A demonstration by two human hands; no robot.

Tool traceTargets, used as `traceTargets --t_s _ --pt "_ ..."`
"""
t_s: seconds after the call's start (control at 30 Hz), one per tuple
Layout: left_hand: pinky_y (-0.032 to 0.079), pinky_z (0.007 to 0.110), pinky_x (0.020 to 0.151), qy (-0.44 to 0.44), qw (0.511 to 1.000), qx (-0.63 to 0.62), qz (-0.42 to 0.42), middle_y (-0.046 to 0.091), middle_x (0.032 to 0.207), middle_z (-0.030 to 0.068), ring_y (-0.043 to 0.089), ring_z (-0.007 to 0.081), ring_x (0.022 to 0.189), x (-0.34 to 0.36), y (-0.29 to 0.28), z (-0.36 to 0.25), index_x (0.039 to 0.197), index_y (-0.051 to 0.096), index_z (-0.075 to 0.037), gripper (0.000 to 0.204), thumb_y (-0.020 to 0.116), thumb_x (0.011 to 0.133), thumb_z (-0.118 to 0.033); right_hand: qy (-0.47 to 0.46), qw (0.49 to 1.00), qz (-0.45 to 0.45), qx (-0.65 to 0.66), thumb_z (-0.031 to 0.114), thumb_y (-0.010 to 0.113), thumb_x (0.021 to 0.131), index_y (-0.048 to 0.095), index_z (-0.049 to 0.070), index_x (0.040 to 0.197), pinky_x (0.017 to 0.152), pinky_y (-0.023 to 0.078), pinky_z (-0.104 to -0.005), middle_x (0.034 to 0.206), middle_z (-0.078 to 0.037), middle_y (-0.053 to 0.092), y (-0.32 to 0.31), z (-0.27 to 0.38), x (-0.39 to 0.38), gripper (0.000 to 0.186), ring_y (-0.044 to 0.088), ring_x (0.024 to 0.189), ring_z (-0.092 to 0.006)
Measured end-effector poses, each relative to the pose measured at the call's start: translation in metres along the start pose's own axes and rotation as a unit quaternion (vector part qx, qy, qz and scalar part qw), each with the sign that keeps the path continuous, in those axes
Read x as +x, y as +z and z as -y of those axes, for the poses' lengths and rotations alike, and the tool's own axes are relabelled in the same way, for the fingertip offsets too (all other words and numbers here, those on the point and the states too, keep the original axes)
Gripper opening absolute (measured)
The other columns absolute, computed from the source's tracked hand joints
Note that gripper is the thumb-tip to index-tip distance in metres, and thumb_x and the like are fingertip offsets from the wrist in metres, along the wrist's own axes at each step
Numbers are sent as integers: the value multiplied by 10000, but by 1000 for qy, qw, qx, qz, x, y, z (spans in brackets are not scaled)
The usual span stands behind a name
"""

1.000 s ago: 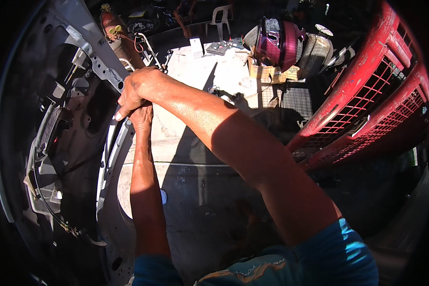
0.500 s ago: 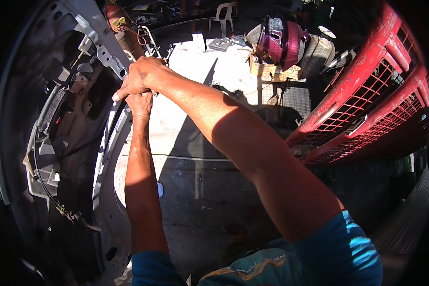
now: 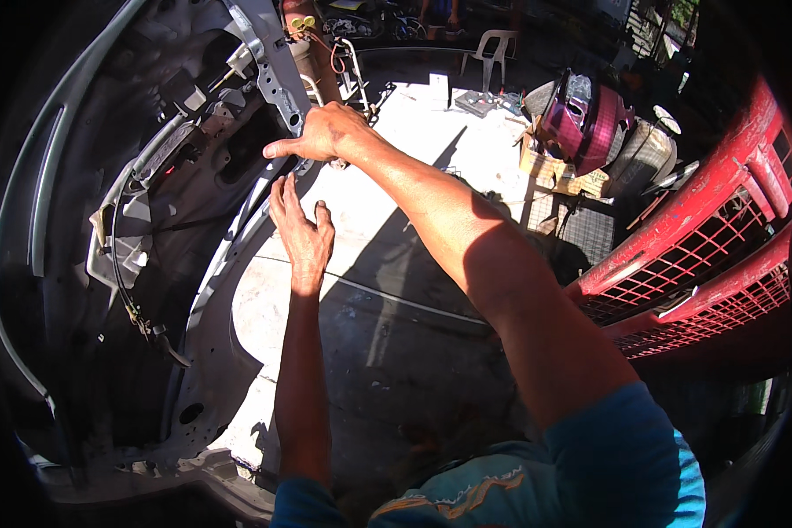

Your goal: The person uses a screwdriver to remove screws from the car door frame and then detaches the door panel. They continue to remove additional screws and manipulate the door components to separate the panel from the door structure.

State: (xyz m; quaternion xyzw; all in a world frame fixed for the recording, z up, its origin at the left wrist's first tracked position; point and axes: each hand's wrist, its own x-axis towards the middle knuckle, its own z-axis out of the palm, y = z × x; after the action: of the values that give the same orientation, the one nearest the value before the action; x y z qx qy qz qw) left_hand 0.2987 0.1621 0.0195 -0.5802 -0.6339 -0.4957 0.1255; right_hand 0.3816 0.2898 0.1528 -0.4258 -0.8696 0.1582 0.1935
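My right hand (image 3: 327, 134) is at the edge of a grey metal strip with holes (image 3: 277, 79), part of a stripped vehicle body (image 3: 216, 352). Its thumb points left, and its other fingers curl down mostly out of sight; what they hold, if anything, is hidden. Just below it, my left hand (image 3: 304, 236) is open, its fingers apart and nothing in it, beside the body's pale curved edge. Inside the body, a cable (image 3: 119, 264) runs down past a dark mechanism.
On the right stand red panels with mesh (image 3: 678, 264). Farther back are a purple rounded object (image 3: 581, 123) on a cardboard box (image 3: 563, 180), a plastic chair (image 3: 493, 57) and a gas cylinder (image 3: 304, 57) with gauges. A pale line (image 3: 405, 299) crosses the floor.
My left hand has come away from beneath the right hand and opened. The right hand stays near the metal strip, thumb out. The whole view has shifted, with surroundings now farther right.
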Motion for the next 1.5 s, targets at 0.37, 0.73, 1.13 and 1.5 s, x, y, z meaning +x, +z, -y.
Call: traceTargets --t_s 0.37,0.73,1.13,1.5 --pt "525 444 934 -328 922 35 205 667 1131 209 665 373 1041 -381 -64 21 1136 687 20 316 692 868 -147 -7 995 83 50 899 673 651 762 -42 1067 1033 489 -538 1282 -289 636 -3 17 -9 1033 590 1260 -421" --pt "558 470 814 -531 818 181 127 704 1025 200 696 379 924 -578 -157 8 1189 676 13 421 715 840 -218 -30 997 64 34 884 690 651 764 -46 1066 1015 504 -536 1203 -286 681 -1 22 -4 1021 648 1180 -414" --pt "510 321 601 -340 764 342 -429 639 702 93 623 139 616 -245 -511 -133 1608 174 -3 935 723 860 -115 -91 993 23 -65 879 650 685 767 -58 1020 955 511 -459 1015 -274 735 7 -18 36 1002 708 1035 -400" --pt "549 416 753 -229 671 702 -74 699 955 135 685 297 858 -251 -931 -198 1219 659 -72 323 654 953 -254 -119 992 25 -33 871 669 683 755 -114 865 908 520 -447 913 -266 740 15 -44 58 1005 730 928 -376"
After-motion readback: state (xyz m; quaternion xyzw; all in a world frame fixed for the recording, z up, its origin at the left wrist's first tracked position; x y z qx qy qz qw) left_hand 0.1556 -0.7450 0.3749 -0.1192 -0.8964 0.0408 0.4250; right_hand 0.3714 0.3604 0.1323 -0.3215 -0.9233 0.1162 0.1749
